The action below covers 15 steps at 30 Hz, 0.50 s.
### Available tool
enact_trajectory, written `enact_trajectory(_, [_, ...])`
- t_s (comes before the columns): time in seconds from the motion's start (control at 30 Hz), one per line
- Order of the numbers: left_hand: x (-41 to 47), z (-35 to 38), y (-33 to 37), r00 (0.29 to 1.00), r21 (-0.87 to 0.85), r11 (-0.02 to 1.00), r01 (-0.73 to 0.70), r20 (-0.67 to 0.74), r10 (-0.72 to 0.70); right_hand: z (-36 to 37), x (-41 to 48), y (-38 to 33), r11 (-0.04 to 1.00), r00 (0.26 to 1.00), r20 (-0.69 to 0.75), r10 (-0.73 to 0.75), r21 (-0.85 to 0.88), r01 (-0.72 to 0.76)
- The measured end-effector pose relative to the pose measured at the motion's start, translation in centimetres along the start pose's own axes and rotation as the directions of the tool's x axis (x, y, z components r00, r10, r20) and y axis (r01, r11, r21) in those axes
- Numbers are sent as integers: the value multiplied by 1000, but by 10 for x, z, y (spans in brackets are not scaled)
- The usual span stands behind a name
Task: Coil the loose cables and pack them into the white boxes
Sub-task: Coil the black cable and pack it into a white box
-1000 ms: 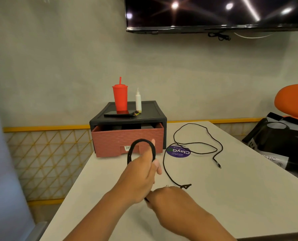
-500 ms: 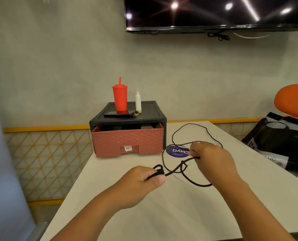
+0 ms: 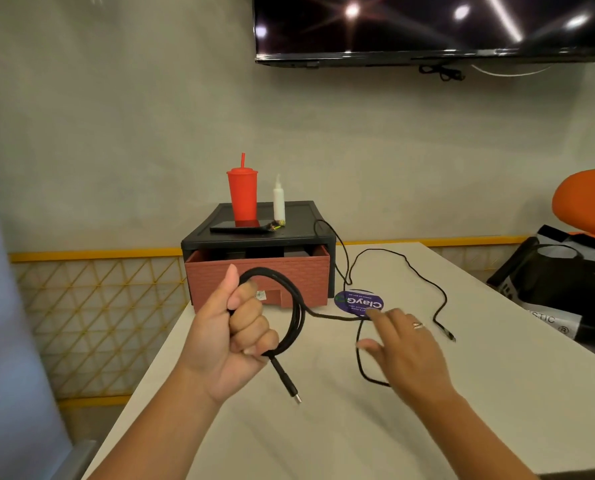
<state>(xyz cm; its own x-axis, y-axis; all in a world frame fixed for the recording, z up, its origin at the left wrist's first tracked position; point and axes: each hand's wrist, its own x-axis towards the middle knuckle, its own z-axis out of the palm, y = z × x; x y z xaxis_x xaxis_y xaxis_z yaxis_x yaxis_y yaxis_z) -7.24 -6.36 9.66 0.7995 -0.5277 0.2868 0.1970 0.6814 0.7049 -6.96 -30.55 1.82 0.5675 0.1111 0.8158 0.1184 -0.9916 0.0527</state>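
1. Plug (image 3: 291, 386) hangs nearest, dangling free below the left hand (image 3: 230, 334) and above the table (image 3: 324, 438).
2. That left hand is clenched round several loops of the black cable (image 3: 294, 317) with the thumb up. Half a second ago it sat low with only a small bunch pinched, so the coil has grown and been lifted.
3. The right hand (image 3: 407, 348) has let go. It gripped the strand a moment back; now its fingers are straight and spread, the forefinger stretched toward the line by the purple sticker (image 3: 358, 301) (whether it touches, I cannot tell).
4. Slack still trails from the coil, past the sticker and in a loop under the right hand. One strand now rises by the corner of the drawer unit (image 3: 220, 271), and the far tip (image 3: 450, 336) lies on the table.
5. Farther off, a red cup (image 3: 242, 195) and a white bottle (image 3: 278, 202) stand on the unit.
6. My reading: coiling is under way with much cable left to gather, and the right hand looks set to fetch the next length. No white box is in view.
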Motion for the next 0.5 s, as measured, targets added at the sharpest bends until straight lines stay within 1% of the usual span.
enact_trajectory(0.07, [3, 7, -4, 998, -24, 1000, 2, -70, -4, -1, -2, -20, 999, 1000, 8, -2, 45, 2])
enact_trajectory(0.1, [4, 12, -5, 994, -23, 1000, 13, -111, -16, -4, -1, -32, 994, 1000, 10, 12, 112, -14])
enact_trajectory(0.13, [5, 16, -7, 988, -11, 1000, 18, -154, -20, -9, 2, -45, 976, 1000, 14, 21, 218, -23])
enact_trajectory(0.17, [6, 19, -10, 981, 6, 1000, 21, -191, -20, -17, 6, -58, 931, 1000, 18, 23, 365, -27])
enact_trajectory(0.2, [7, 21, -13, 977, 15, 1000, 19, -212, -15, -24, 12, -70, 846, 999, 40, 31, 531, -47])
enact_trajectory(0.23, [7, 23, -16, 974, 24, 1000, 19, -226, -13, -30, 18, -79, 731, 996, 80, 42, 677, -85])
enact_trajectory(0.27, [6, 24, -18, 973, 28, 999, 22, -231, -15, -35, 25, -86, 613, 991, 113, 78, 778, -137])
enact_trajectory(0.3, [5, 26, -19, 973, 32, 999, 32, -229, -24, -38, 31, -90, 511, 981, 137, 138, 839, -189])
enact_trajectory(0.33, [4, 26, -19, 974, 32, 999, 43, -223, -35, -40, 37, -92, 427, 966, 163, 198, 873, -235])
enact_trajectory(0.37, [3, 28, -19, 976, 34, 998, 55, -215, -47, -41, 42, -91, 367, 951, 192, 241, 889, -273])
enact_trajectory(0.4, [2, 28, -19, 977, 33, 998, 63, -205, -55, -42, 45, -90, 333, 939, 225, 260, 892, -306])
enact_trajectory(0.47, [0, 29, -18, 979, 22, 997, 74, -193, -69, -45, 49, -90, 271, 915, 320, 247, 883, -382])
enact_trajectory(0.5, [-1, 28, -18, 978, 14, 997, 82, -192, -77, -47, 51, -91, 219, 889, 384, 248, 872, -437])
